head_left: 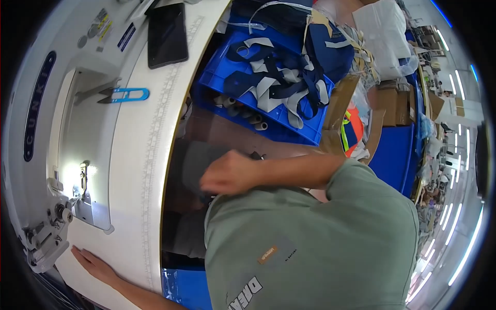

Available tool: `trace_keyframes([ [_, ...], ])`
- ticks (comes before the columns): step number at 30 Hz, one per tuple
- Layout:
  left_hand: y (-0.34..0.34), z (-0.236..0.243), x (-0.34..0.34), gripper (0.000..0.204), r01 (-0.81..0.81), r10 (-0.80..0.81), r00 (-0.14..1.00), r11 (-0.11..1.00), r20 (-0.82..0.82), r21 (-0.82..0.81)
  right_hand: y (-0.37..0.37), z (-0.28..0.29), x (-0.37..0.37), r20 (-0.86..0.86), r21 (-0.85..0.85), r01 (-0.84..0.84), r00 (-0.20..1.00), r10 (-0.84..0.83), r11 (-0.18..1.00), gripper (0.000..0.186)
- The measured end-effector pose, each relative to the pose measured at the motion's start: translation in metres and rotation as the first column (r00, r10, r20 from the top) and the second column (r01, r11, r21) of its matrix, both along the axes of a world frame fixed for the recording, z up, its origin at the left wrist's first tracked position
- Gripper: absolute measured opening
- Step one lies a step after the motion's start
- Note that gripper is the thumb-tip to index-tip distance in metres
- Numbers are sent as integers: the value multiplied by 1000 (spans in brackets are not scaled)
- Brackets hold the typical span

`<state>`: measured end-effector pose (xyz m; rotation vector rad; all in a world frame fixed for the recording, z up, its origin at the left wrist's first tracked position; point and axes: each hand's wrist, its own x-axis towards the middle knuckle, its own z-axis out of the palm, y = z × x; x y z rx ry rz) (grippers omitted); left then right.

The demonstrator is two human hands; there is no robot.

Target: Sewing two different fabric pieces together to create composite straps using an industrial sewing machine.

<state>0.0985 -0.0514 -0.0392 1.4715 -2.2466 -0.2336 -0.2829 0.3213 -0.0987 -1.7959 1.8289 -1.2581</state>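
Observation:
My left hand (96, 269) lies flat on the white sewing machine table (129, 196), fingers stretched out, below the machine's needle and presser foot (83, 181). My right hand (229, 173) is curled and blurred beside my green shirt (310, 237), over the table's right edge, above my dark-clad legs (194, 165); I cannot tell if it holds anything. Blue thread snips (129, 94) lie on the upper part of the table, and a black phone (166, 36) lies above them.
A blue crate (212, 77) of navy and white strap pieces stands right of the table, with cones (243, 111) under it. Farther right are open cardboard boxes (336, 103), a white bundle (382, 36) and a blue bin (387, 160). Shelves and strip lights line the far right.

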Motion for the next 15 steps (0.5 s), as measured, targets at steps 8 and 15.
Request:
trace_keyframes([
  [8, 32, 7, 28, 50, -101, 100, 993, 995, 59, 23, 251, -111, -209, -441, 259, 947, 291, -849, 190, 27],
  [15, 32, 0, 33, 48, -104, 104, 995, 994, 3, 12, 377, -122, -299, -775, 462, 886, 428, -464, 44, 29],
])
